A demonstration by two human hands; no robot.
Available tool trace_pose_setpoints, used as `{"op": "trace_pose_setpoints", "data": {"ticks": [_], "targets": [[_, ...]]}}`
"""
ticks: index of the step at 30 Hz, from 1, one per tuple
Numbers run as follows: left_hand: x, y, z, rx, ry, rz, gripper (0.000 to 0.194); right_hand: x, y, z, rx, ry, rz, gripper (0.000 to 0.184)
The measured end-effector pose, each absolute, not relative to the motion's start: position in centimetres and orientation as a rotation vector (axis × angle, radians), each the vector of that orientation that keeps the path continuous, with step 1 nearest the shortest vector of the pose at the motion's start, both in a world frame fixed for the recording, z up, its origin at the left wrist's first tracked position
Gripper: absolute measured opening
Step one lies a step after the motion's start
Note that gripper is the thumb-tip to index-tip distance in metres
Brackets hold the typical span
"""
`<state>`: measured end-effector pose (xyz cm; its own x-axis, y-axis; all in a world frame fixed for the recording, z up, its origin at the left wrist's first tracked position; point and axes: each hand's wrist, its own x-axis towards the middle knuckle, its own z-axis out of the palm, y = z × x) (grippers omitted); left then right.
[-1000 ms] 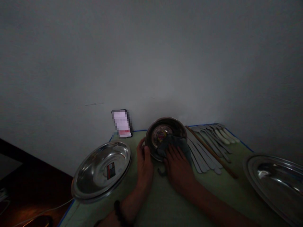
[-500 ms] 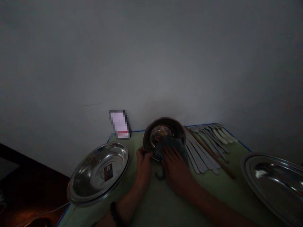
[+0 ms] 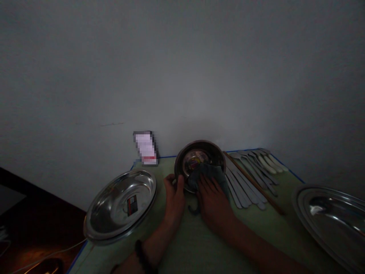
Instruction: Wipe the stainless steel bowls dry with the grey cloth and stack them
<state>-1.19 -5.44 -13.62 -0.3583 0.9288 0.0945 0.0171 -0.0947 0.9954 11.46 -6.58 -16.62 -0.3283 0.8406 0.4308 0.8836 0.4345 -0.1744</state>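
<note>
A round metal bowl [image 3: 182, 156] is tilted toward me at the back of the table, a small coloured label on its inner bottom. My left hand [image 3: 175, 192] is closed on its near left rim, the thumb at the edge and the other fingers partly hidden behind it. Draped over the bowl's near right side is a dark grey-green cloth [image 3: 224, 177]. My right hand [image 3: 213, 201] presses this cloth against the bowl with its fingers. A dark curved piece [image 3: 194, 209] shows below the bowl between my hands; I cannot make out what it is.
Stacked oval metal trays [image 3: 94, 228] stand at left, a dark label inside the top one. Another metal tray [image 3: 305, 207] lies at right. Several knives and spoons [image 3: 251, 171] and a brown stick [image 3: 253, 180] are right of the bowl. A phone [image 3: 146, 146] leans against the wall [image 3: 182, 76].
My left thumb has lifted and now stands more upright at the bowl's rim. My right hand stays on the cloth. The whole view has shifted slightly.
</note>
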Motion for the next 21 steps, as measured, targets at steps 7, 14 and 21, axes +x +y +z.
{"op": "trace_pose_setpoints", "data": {"ticks": [7, 14, 21], "targets": [[-1.6, -5.2, -14.2, 1.267, 1.424, 1.447, 0.025, 11.4, -6.6, -16.7, -1.516, -2.179, -0.121, 0.045], [-1.3, -5.3, -14.3, 1.249, 1.387, 1.410, 0.033, 11.7, -6.5, -16.5, -1.413, -2.246, -0.022, 0.044], [-2.5, -4.4, -14.1, 1.163, 1.412, 1.588, 0.029, 11.4, -6.6, -16.5, -1.379, -2.248, -0.089, 0.042]]}}
